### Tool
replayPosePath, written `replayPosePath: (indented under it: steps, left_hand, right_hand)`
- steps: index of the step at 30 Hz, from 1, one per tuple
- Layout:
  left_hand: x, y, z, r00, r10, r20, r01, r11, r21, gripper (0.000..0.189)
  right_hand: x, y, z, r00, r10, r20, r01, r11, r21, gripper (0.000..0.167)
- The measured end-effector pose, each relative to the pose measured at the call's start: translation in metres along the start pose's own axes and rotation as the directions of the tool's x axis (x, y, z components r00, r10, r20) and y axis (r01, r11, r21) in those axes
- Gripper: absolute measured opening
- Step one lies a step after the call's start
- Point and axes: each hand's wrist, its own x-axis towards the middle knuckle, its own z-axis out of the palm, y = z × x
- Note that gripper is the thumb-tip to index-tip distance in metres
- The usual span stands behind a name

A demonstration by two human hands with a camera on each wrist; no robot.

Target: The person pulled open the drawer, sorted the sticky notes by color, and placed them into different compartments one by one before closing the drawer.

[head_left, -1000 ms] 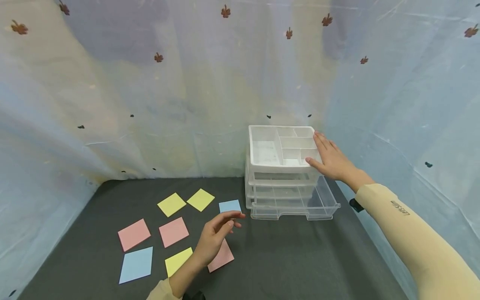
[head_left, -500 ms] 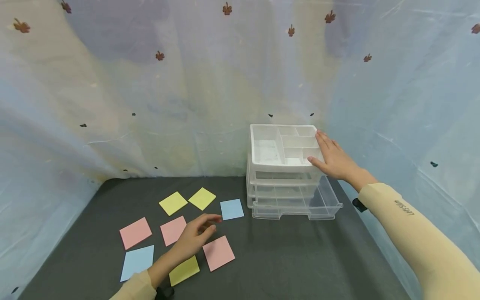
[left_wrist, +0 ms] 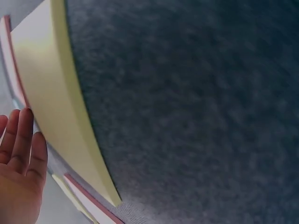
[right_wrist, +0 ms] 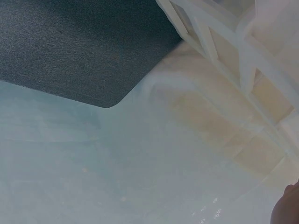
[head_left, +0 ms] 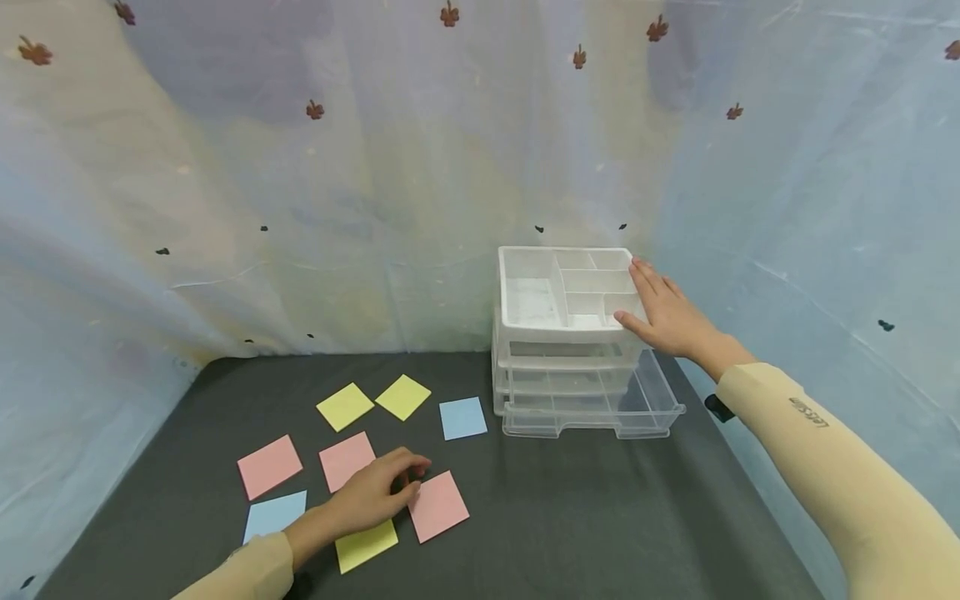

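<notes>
My left hand [head_left: 371, 496] hovers over the sticky notes, fingers loosely bent and holding nothing. Its fingertips are close to the left corner of a pink sticky note pad [head_left: 439, 507]; whether they touch it I cannot tell. Below the palm lies a yellow sticky note pad [head_left: 366, 546], partly covered by the hand. In the left wrist view, the fingers [left_wrist: 22, 140] appear beside a large, near yellow pad [left_wrist: 60, 112]. My right hand [head_left: 671, 321] rests with straight fingers on the right rim of a white drawer organizer [head_left: 566, 337]. Its clear bottom drawer [head_left: 652, 400] is pulled out.
Two yellow pads [head_left: 403, 397] and a blue pad [head_left: 462, 418] lie farther back on the dark table [head_left: 600, 525]. Two pink pads [head_left: 270, 467] and another blue pad [head_left: 274, 514] are at the left. A patterned curtain [head_left: 420, 183] encloses the table.
My left hand has moved left and toward me, away from the organizer and the back blue pad, down to the front pink pad. The right hand stays on the organizer.
</notes>
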Motion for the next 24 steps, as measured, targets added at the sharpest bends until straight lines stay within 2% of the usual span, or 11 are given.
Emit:
replayPosePath:
  steps: [4,8,15,19,24]
  left_hand:
    - [0.0001,-0.0019,0.0028,0.999,0.014,0.050,-0.017,0.998,0.061,0.031]
    - [0.0031,-0.0027,0.0043,0.996,0.012,0.088,-0.021,0.994,0.109,0.040]
    - [0.0053,0.0002,0.0036,0.989,0.000,0.151,-0.020,0.992,0.128,0.058]
    - [0.0055,-0.0004,0.0054,0.988,-0.010,0.155,-0.013,0.989,0.146,0.068]
    - [0.0072,0.0024,0.0067,0.992,-0.001,0.126,-0.017,0.990,0.141,0.070]
  right_hand:
    - [-0.0002,0.0000,0.0006,1.000,-0.001,-0.009,0.001,1.000,-0.001,0.091]
    - [0.0003,-0.0005,0.0007,1.000,0.000,-0.010,0.000,1.000,-0.002,0.091]
    - [-0.0003,-0.0017,-0.0001,1.000,0.003,-0.001,-0.003,1.000,-0.007,0.091]
    - [-0.0002,-0.0017,-0.0004,1.000,0.000,0.001,0.000,1.000,-0.007,0.091]
    - [0.0004,-0.0012,-0.0008,1.000,-0.007,-0.009,0.007,1.000,0.000,0.090]
